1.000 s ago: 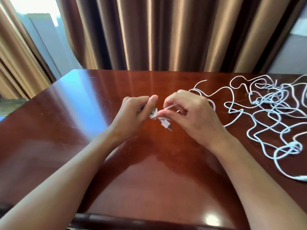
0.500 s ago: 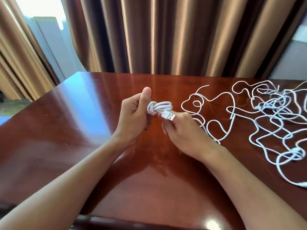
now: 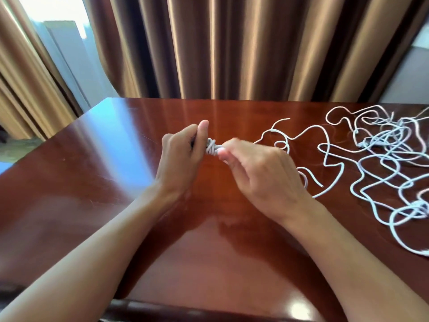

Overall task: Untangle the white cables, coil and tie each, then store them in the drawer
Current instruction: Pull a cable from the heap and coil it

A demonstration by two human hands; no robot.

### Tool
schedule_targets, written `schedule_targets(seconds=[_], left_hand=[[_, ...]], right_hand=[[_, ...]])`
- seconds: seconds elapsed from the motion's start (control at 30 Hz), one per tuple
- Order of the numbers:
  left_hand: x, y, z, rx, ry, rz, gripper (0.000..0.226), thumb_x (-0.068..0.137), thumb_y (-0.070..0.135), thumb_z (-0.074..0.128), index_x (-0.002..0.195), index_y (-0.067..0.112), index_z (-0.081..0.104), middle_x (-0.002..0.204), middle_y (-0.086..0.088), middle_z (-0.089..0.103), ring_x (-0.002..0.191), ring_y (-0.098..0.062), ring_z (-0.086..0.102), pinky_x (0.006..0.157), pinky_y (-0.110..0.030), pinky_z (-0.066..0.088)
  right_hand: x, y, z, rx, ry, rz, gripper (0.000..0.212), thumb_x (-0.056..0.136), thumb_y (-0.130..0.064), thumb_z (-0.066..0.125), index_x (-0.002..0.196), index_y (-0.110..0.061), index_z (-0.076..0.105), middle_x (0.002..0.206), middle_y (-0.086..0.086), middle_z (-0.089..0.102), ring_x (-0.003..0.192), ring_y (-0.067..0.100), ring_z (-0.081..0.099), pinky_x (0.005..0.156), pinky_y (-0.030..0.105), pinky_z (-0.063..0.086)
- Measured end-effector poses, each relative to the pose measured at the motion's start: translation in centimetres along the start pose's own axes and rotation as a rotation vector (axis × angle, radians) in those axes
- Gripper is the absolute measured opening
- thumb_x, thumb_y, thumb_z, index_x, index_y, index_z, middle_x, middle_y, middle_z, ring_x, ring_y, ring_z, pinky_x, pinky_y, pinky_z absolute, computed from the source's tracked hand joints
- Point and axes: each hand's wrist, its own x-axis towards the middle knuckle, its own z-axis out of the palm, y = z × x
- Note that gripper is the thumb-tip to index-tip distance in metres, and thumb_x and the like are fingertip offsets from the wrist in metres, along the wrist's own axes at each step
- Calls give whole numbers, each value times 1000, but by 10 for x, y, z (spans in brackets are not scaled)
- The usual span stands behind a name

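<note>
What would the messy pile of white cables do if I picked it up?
The pile would probably flop and dangle, since its thin strands lie in loose curves on the table. The crossing loops would likely lift together as one clump.

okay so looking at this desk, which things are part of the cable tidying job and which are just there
In the job:
coiled cable bundle, held between left hand and right hand
loose cable
tangled white cables

Just there:
wooden table
brown curtains

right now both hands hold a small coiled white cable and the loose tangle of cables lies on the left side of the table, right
Not quite. The head view shows the left hand and right hand on the coiled cable, but the loose tangle lies on the right side of the table.
</note>
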Motion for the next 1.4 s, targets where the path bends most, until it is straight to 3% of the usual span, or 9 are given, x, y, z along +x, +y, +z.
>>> schedule_targets(seconds=[0.1,0.27,0.37,0.5,0.73,0.93,1.13,1.27,1.4], left_hand=[[0,6,-1,-31,-139,85,51,106,24,47,58,18,31,53,10,24,53,-5,27,48,-23,23],[-2,13,-4,-251,-294,-1,50,105,27,46,58,16,34,52,13,30,50,-2,25,48,-18,23],[-3,18,-6,-364,-337,-21,49,104,31,44,58,16,39,47,14,35,46,-4,29,45,-18,25],[-6,21,-6,-429,-278,-24,53,104,31,43,61,0,42,49,13,37,45,-8,33,42,-25,27],[-10,32,-6,-547,-95,-141,53,105,36,39,63,4,47,41,3,45,33,-14,40,35,-25,31],[-11,41,0,-786,-257,-380,47,98,46,33,72,9,47,44,-3,40,39,-18,40,37,-17,29],[-14,41,2,-1171,-637,-500,24,108,20,33,112,1,47,75,-7,48,48,-8,35,43,-19,34],[-13,36,4,-1224,-574,-618,25,97,16,50,113,-3,55,81,-3,61,65,-7,53,60,-17,46],[-11,35,6,-1343,-455,-714,26,89,13,57,106,-7,59,81,-2,55,65,-6,47,60,-16,45]], right_hand=[[3,15,-6,69,43,82,28,107,-33,46,98,-16,65,84,-2,63,71,21,63,61,40,50],[9,19,-9,464,28,299,20,102,-29,60,90,-19,72,77,-13,68,74,4,65,66,17,45],[10,16,-10,754,4,444,15,98,-22,64,89,-18,75,73,-16,71,70,0,67,66,15,48],[11,14,-10,983,37,604,14,93,-23,67,90,-16,79,80,1,77,73,24,72,70,34,59],[10,1,0,1207,-45,820,18,95,-4,64,82,-8,76,71,9,72,58,17,69,56,18,53],[6,-6,10,1136,125,768,27,99,-14,61,75,-14,73,63,3,67,52,12,60,49,18,43],[5,5,14,1014,373,847,21,98,-15,66,79,-12,75,59,-2,64,51,8,53,57,24,42],[0,6,14,531,409,610,17,96,-15,68,84,-15,80,61,-9,68,53,3,59,56,25,45],[-1,8,10,257,414,384,23,95,-9,69,73,-3,73,64,2,69,55,14,61,55,27,46]])
